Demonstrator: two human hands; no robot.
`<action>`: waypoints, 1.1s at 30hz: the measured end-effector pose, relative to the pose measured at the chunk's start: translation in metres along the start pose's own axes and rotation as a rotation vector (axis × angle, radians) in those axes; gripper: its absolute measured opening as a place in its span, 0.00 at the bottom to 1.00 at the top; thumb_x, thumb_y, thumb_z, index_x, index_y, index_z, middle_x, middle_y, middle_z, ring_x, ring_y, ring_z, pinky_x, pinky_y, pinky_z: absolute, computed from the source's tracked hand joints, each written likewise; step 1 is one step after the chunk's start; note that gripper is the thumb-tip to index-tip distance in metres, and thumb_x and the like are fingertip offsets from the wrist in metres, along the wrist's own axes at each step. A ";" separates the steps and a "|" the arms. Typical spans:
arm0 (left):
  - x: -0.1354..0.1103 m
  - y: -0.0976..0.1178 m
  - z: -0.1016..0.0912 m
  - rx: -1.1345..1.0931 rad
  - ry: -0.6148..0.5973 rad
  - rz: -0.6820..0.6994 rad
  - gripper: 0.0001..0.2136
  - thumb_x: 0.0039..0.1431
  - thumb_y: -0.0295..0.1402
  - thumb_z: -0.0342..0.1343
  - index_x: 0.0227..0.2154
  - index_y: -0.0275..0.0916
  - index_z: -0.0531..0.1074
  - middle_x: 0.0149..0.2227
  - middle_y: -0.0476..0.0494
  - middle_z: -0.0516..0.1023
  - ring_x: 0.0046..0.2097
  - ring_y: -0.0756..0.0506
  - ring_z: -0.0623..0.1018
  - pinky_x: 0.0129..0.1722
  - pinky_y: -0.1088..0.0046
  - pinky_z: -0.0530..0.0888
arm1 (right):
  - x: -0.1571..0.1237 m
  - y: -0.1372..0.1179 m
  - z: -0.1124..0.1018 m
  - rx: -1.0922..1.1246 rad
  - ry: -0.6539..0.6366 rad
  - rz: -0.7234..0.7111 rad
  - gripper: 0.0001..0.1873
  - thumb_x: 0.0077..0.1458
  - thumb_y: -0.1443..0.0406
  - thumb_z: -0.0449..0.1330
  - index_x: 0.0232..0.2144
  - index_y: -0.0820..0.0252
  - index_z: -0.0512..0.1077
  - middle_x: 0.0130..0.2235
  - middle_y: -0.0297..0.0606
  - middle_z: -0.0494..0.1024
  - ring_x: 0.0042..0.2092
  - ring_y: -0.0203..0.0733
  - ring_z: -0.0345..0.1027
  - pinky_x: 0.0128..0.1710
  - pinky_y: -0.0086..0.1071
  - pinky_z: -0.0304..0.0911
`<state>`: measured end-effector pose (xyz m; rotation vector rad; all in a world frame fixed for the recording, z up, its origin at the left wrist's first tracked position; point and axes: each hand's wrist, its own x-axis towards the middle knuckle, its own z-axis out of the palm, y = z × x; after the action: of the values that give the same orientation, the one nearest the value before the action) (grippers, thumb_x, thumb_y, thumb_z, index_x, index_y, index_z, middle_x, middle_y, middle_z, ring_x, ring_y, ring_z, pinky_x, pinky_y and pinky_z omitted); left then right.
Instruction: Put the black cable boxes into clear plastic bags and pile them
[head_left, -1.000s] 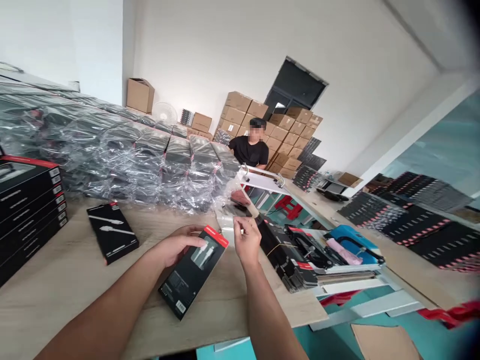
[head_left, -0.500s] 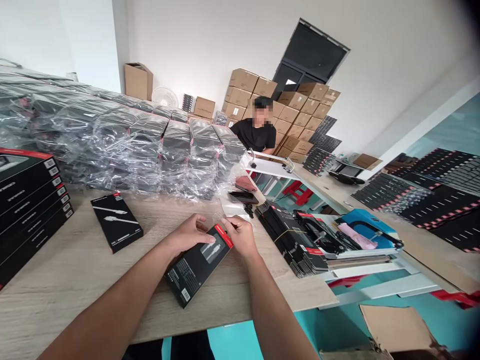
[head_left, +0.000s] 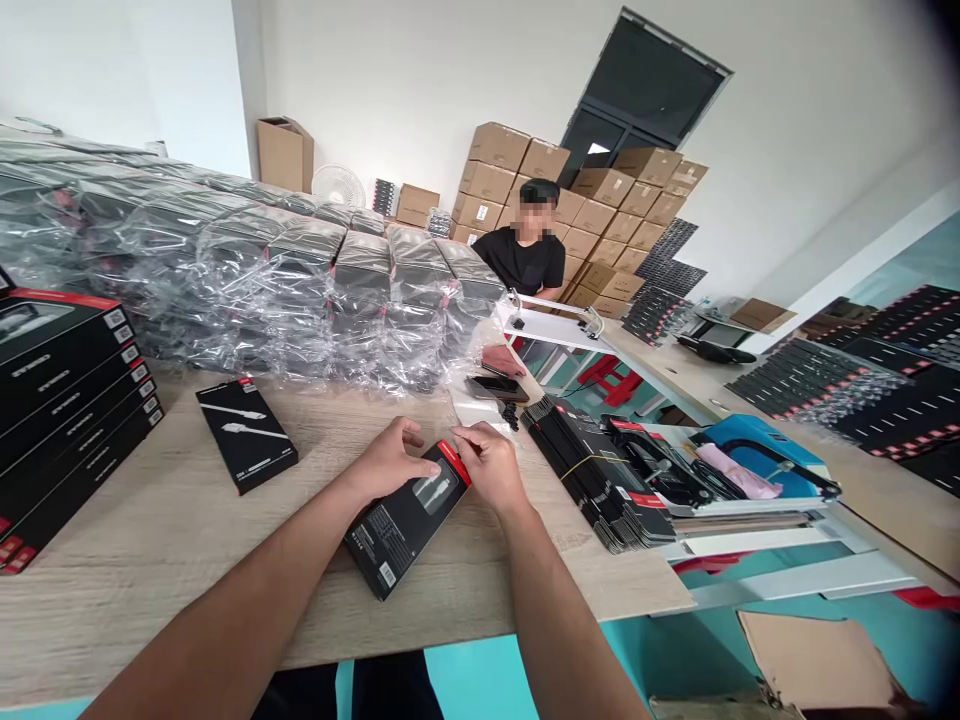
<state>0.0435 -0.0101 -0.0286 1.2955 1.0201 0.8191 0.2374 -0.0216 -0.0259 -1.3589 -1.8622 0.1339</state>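
Observation:
A black cable box (head_left: 411,525) with a red end and a picture of a white plug lies tilted on the wooden table. My left hand (head_left: 394,462) grips its far-left edge, with the thumb on the printed face. At the red end, my right hand (head_left: 487,465) is closed with fingertips pinched at the box's edge; what exactly lies under them is hidden. To the left lies another black cable box (head_left: 247,435), flat and apart from both hands. A banded bundle of flat black cartons (head_left: 592,470) rests to the right of my right hand.
Black boxes (head_left: 67,430) stand stacked at the left. Plastic-wrapped packs (head_left: 300,300) line the table's back. A phone (head_left: 495,388) lies beyond my right hand. A tray with a blue item (head_left: 757,450) stands at right. A person (head_left: 525,250) sits across, before brown cartons (head_left: 600,215).
The view has shifted slightly, so the scene sits a little differently in frame. Both hands stay on the same box, and the right fingers have moved slightly at its red end.

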 end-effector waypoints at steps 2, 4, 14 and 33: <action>0.003 -0.002 -0.001 -0.006 0.020 0.049 0.31 0.39 0.31 0.68 0.48 0.38 0.65 0.50 0.36 0.72 0.40 0.45 0.77 0.38 0.69 0.72 | 0.000 0.001 0.001 -0.006 -0.017 -0.030 0.13 0.59 0.66 0.54 0.39 0.56 0.78 0.34 0.39 0.77 0.36 0.40 0.71 0.38 0.34 0.67; 0.006 -0.003 -0.001 -0.011 0.017 0.120 0.29 0.40 0.29 0.67 0.48 0.38 0.66 0.50 0.36 0.73 0.43 0.44 0.77 0.41 0.68 0.72 | -0.001 0.001 0.001 -0.026 -0.030 -0.062 0.13 0.59 0.67 0.53 0.40 0.56 0.78 0.35 0.39 0.76 0.36 0.40 0.70 0.39 0.34 0.67; 0.011 -0.006 -0.003 0.207 0.029 0.216 0.19 0.51 0.30 0.57 0.48 0.39 0.74 0.47 0.43 0.79 0.43 0.44 0.79 0.46 0.70 0.72 | -0.001 -0.009 0.001 -0.272 -0.004 -0.135 0.15 0.57 0.69 0.52 0.42 0.56 0.75 0.37 0.40 0.73 0.37 0.41 0.69 0.38 0.32 0.65; 0.016 -0.015 0.005 0.095 0.132 0.163 0.19 0.55 0.29 0.53 0.50 0.35 0.73 0.48 0.40 0.78 0.46 0.43 0.78 0.48 0.69 0.71 | -0.005 -0.005 -0.006 -0.137 -0.052 0.356 0.06 0.46 0.64 0.54 0.22 0.57 0.70 0.22 0.34 0.76 0.25 0.39 0.68 0.27 0.29 0.58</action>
<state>0.0535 0.0012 -0.0458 1.4342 1.0780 1.0009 0.2377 -0.0302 -0.0223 -1.7902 -1.6800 0.2284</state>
